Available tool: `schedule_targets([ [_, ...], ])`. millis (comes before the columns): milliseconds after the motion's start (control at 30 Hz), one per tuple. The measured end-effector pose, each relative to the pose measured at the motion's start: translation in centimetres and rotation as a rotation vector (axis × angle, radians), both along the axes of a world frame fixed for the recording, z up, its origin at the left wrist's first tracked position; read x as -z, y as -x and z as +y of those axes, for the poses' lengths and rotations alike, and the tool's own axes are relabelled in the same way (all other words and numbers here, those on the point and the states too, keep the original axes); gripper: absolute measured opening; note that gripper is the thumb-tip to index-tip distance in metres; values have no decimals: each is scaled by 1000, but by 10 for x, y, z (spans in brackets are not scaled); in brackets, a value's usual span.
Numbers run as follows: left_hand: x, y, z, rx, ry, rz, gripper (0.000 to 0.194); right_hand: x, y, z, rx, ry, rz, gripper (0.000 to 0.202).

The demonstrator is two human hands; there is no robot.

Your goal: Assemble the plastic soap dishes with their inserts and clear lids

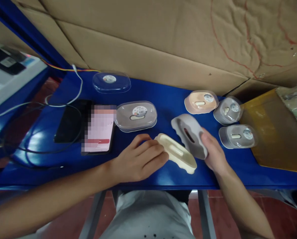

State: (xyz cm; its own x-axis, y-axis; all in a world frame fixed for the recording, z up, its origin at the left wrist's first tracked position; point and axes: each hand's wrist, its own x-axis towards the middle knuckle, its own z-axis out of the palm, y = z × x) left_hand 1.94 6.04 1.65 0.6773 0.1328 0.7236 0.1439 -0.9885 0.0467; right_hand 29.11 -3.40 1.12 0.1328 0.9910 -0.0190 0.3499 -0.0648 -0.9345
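My left hand (143,158) has its fingers closed on the near-left end of a cream oval soap dish (179,153), which shows a raised bar in its middle. In my right hand (213,149) is a grey soap dish (188,134), tilted, with a dark slot in its centre. The two dishes are close together above the blue table, the grey one overlapping behind the cream one. My right thumb and fingers grip the grey dish at its right edge. Behind my left hand lies a grey soap dish with a clear labelled lid (135,114).
A peach dish with lid (200,102) and two grey lidded dishes (228,110) stand at right, beside a cardboard box (270,132). A loose clear lid (111,83) lies at the back. A phone (101,129), a black object (71,122) and cables occupy the left.
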Motion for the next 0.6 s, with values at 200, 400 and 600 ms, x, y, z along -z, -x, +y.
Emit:
schedule_targets([
  [200, 9, 0, -4, 147, -94, 206, 16, -8, -26, 28, -164, -257, -615, 43],
  [400, 16, -3, -8, 248, -120, 374, 15, 9, -28, 47, -311, -311, -993, 42],
  [600, 18, -6, -8, 262, -49, 457, 14, 7, -25, 41, -234, -433, -906, 47],
])
